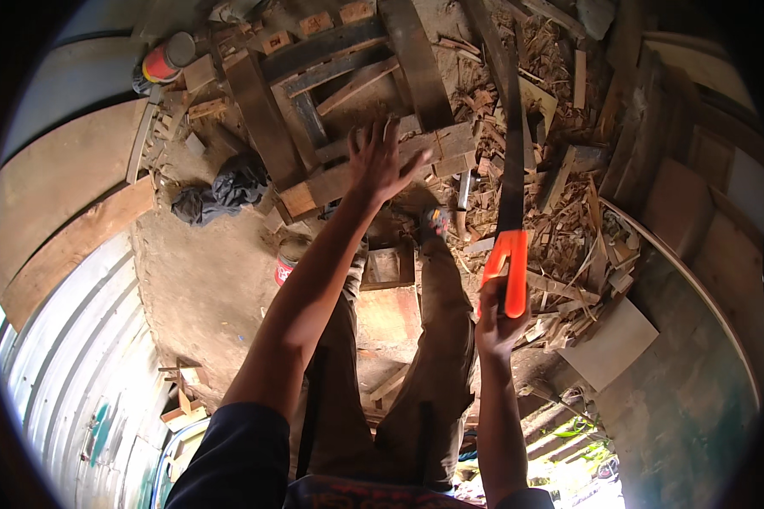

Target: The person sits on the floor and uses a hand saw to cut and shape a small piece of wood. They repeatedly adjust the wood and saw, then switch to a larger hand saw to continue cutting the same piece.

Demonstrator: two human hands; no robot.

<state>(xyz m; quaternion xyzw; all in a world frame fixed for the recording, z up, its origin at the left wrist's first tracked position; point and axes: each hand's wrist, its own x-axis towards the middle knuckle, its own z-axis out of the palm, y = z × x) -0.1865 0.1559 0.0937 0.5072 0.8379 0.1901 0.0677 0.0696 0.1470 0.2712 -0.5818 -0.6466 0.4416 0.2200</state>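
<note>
My right hand (499,327) is closed around the orange handle of a handsaw (513,161). Its long dark blade points away from me, over the wood scraps. My left hand (380,161) is stretched out with fingers spread, over a wooden beam (335,180) at the near side of a low wooden frame (267,114). Whether the palm presses on the beam cannot be made out. Beside the beam's right end lies a short tool (464,191) with a pale metal part and a wooden end. The saw blade is apart from the beam.
Chips and offcuts (569,229) cover the floor at right. A black plastic bag (221,191) lies left of the frame. A red-and-yellow can (168,58) stands far left, and another can (287,259) by my leg. Boards (662,187) lean at right; corrugated metal (76,339) stands at left.
</note>
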